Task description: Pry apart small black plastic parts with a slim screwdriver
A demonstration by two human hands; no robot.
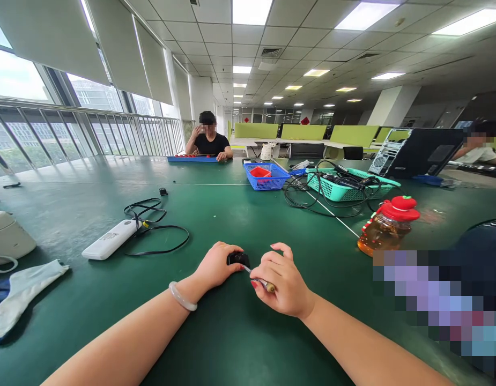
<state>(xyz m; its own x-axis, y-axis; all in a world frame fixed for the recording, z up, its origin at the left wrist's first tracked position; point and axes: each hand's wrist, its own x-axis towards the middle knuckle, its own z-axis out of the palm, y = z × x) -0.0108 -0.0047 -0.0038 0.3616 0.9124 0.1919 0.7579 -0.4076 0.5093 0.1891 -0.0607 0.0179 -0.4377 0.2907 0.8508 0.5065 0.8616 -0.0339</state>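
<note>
My left hand (pixel 216 265) is curled over a small black part (pixel 237 259) and presses it onto the green table (pixel 239 214). A pale bangle sits on that wrist. My right hand (pixel 283 280) is closed in a pinch on a thin screwdriver (pixel 259 279) with a yellowish handle. Its metal tip points left and meets the black part. Both hands are close together near the table's front middle.
A white power bank (pixel 110 239) with a black cable (pixel 159 230) lies to the left, and a white cloth (pixel 24 289) at the far left. An amber bottle with a red cap (pixel 386 226) stands at the right. Blue (pixel 267 176) and teal (pixel 344 187) baskets sit further back. Two people sit at the far side.
</note>
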